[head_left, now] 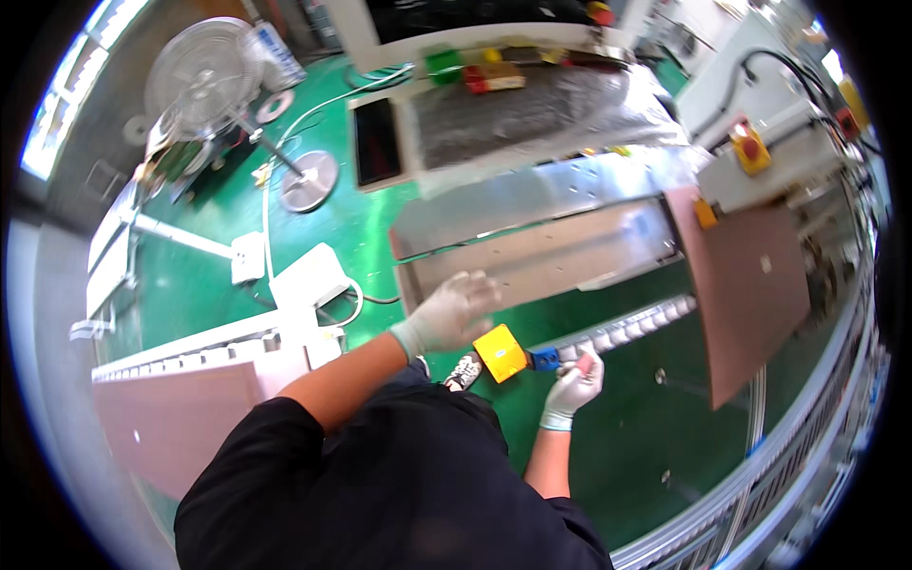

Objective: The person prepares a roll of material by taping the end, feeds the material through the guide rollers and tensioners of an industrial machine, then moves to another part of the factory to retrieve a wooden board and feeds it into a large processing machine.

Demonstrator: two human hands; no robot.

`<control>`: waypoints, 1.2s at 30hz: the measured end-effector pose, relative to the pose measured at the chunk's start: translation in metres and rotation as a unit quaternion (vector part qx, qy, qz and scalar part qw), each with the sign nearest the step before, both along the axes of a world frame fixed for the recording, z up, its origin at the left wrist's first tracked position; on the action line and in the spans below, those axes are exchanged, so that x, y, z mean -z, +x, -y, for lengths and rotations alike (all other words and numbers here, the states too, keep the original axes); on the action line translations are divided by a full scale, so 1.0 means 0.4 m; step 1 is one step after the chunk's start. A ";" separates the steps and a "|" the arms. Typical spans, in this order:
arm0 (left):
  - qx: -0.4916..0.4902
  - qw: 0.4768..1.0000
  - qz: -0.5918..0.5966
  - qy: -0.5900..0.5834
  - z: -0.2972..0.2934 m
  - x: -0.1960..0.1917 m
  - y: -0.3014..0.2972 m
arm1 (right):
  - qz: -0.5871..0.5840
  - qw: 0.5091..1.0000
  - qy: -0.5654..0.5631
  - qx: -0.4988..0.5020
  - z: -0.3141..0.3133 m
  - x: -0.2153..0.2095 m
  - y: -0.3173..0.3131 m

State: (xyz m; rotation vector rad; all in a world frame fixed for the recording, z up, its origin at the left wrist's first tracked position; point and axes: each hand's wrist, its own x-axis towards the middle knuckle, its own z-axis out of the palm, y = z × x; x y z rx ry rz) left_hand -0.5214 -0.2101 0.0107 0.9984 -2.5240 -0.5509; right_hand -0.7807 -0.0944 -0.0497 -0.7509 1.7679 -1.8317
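Observation:
My left hand, in a pale glove, is slightly smeared by motion. Its fingers stretch out over the near left corner of a long beige and metal tray-like frame, with nothing seen in them. Lower and to the right, my right hand, also gloved, has its fingers curled beside a rail of white rollers. A pinkish fingertip or small piece shows there; whether the hand holds anything is unclear. A yellow square block and a blue part sit at the rail's near end, left of this hand.
A brown board stands at the right, below a yellow box with a red button. Behind the frame lies a plastic-wrapped surface. At left are a standing fan, a pinkish panel and cables over green floor.

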 end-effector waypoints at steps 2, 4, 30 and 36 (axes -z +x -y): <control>-0.012 0.999 0.045 0.018 -0.085 -0.015 0.113 | -0.114 0.986 0.004 -0.124 0.034 -0.038 0.117; -0.073 0.994 0.056 0.056 -0.135 -0.041 0.254 | -0.180 0.939 -0.054 -0.289 0.064 -0.068 0.182; -0.677 0.681 0.223 0.166 -0.546 0.050 0.991 | -0.444 0.516 0.337 -0.650 0.528 0.204 0.978; -0.693 0.672 0.199 0.167 -0.537 0.053 0.992 | -0.188 0.635 0.572 -0.483 0.755 0.558 1.007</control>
